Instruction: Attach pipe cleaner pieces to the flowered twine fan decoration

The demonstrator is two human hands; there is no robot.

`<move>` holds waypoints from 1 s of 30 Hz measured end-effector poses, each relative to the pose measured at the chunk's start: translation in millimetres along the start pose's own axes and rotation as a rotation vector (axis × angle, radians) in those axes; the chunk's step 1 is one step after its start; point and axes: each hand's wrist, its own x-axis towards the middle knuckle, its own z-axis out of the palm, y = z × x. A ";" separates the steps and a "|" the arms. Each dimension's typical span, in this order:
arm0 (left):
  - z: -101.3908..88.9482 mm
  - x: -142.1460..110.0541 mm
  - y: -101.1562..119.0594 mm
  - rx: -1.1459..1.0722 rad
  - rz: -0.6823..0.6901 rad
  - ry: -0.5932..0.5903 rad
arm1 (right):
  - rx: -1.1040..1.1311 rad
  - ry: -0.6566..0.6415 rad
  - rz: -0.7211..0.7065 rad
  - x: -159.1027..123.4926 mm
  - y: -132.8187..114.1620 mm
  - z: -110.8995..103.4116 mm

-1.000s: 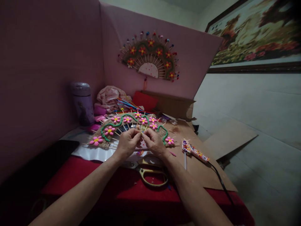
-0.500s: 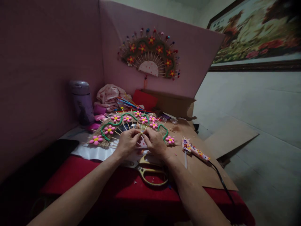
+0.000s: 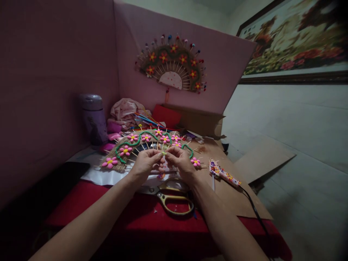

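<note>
from here, the small yellow-green bit (image 3: 164,153) is up between both hands, in front of the flowered fan (image 3: 152,141). it's probably feather-light, soft and easily squashed, so best held lightly at its ends. the left hand (image 3: 146,163) pinches one side, the right hand (image 3: 179,160) the other. scissors (image 3: 162,197) lie nearer the person.

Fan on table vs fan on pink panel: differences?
Table fan: pink flowers. Panel fan: orange-red flowers.
Table fan lies on the table; panel fan is mounted on the pink panel.
Table fan: few coloured balls at the tips; panel fan: many.
Both look half-round.
</note>
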 end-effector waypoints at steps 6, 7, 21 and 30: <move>-1.7 -0.8 2.1 -0.067 -0.030 -0.108 | 0.140 -0.022 0.061 -3.5 -2.7 3.7; -2.5 -0.9 2.5 -0.062 -0.035 -0.138 | 0.159 -0.037 0.071 -4.1 -3.9 3.2; -2.3 -3.0 2.6 -0.006 0.001 -0.197 | 0.052 -0.106 -0.059 -4.6 -5.3 -0.5; 4.5 -5.1 -2.3 0.076 0.099 -0.031 | -0.105 0.007 -0.148 -3.4 -0.1 6.6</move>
